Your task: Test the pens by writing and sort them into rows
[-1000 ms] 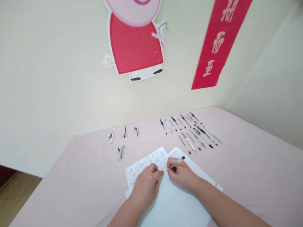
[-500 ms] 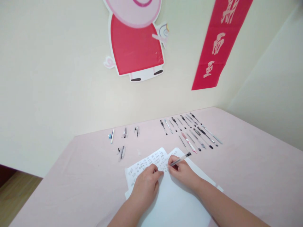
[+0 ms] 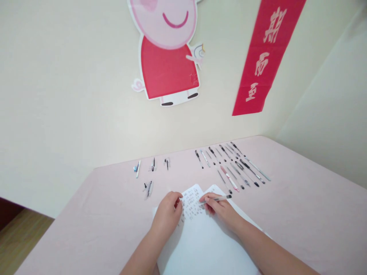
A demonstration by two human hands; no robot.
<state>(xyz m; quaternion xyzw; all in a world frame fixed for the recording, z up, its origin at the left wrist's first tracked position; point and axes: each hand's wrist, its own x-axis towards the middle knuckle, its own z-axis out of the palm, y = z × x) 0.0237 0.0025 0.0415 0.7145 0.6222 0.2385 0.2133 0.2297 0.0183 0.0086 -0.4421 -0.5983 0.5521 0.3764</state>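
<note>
My right hand (image 3: 219,209) is closed around a clear-barrelled pen (image 3: 220,198) with a dark end, its tip near the handwriting. Under both hands lies white paper (image 3: 209,244), two rounded top corners side by side, with rows of handwritten characters on the upper left part. My left hand (image 3: 168,214) rests over the left side of this paper near its top edge, fingers curled in and thumb close to the index finger. What lies between those fingers, if anything, is hidden.
Several pens and refills (image 3: 241,168) lie in slanted rows at the back right of the pink-covered table (image 3: 301,214). Further left are a white pen (image 3: 138,169) beside a blue piece, and several small dark pen parts (image 3: 148,188). A pale wall rises behind, with a pig cutout (image 3: 170,68) and red banner (image 3: 256,68).
My left hand has shifted left and up across the paper, uncovering more writing. My right hand stays near its place, with the pen lying flatter. The view has tilted up slightly.
</note>
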